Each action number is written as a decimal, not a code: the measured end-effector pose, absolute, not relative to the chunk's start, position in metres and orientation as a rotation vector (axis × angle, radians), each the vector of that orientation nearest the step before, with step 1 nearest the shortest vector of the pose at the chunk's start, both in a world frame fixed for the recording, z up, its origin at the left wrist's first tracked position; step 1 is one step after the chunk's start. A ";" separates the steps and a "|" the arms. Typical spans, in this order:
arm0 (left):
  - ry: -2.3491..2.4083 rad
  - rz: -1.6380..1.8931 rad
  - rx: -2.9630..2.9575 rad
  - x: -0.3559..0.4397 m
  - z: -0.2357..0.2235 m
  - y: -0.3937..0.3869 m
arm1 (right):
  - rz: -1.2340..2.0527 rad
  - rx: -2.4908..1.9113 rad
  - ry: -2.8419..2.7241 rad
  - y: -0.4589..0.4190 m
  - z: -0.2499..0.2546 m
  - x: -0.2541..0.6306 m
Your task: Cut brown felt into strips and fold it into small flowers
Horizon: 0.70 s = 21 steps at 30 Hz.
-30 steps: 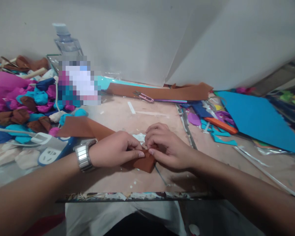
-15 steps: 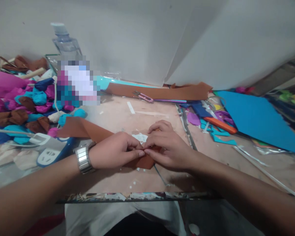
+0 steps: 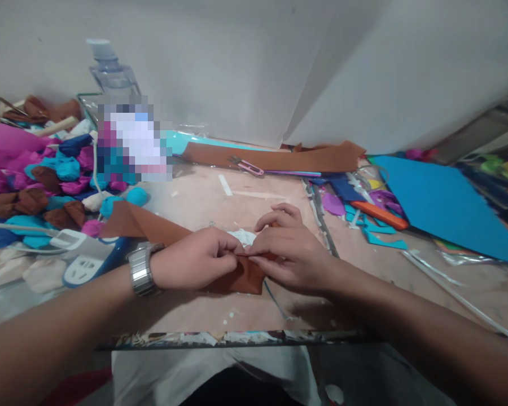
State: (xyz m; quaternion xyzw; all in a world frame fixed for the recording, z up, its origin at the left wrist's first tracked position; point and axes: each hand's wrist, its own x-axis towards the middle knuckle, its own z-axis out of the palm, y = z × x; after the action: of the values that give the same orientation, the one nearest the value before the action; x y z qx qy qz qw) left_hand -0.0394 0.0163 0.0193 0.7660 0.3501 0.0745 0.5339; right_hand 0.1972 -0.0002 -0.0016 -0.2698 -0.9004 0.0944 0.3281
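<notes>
A long strip of brown crepe paper (image 3: pixel 152 224) runs from the left under my wrist to my fingertips. My left hand (image 3: pixel 198 258), with a metal watch (image 3: pixel 143 270) on the wrist, pinches the strip's upper edge between thumb and forefinger. Close against it, my right hand (image 3: pixel 290 254) pinches the same edge near the strip's right end, its other fingers curled above. A flap of the brown paper hangs below both hands over the table. Just behind the fingertips lies a white scrap (image 3: pixel 242 237), partly hidden.
Bunched crepe paper balls (image 3: pixel 68 166) and a white-blue power strip (image 3: pixel 82 268) crowd the left. A clear bottle (image 3: pixel 114 76) stands behind. At the back, a pink cutter (image 3: pixel 250 167) rests on a brown strip (image 3: pixel 313 159). To the right are an orange cutter (image 3: pixel 381 215) and a blue sheet (image 3: pixel 444 203).
My left thumb has drawn back and bent, and the left fingertips have shifted slightly left along the edge. The lower flap of brown paper shows more.
</notes>
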 end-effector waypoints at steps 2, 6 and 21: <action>0.821 0.187 1.811 -0.040 0.018 0.016 | 0.222 -0.696 -2.365 -0.001 -0.001 0.197; 0.799 0.169 1.757 -0.041 0.017 0.014 | 0.181 -0.676 -2.361 -0.001 -0.001 0.197; 0.820 0.209 1.674 -0.042 0.020 0.015 | 0.151 -0.650 -2.377 0.000 0.000 0.198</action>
State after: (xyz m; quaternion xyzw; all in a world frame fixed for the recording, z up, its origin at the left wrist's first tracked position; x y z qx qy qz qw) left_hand -0.0419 0.0153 0.0196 0.7195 0.3525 0.0899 0.5916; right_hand 0.1984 0.0004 -0.0004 -0.2485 -0.9088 0.0578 0.3301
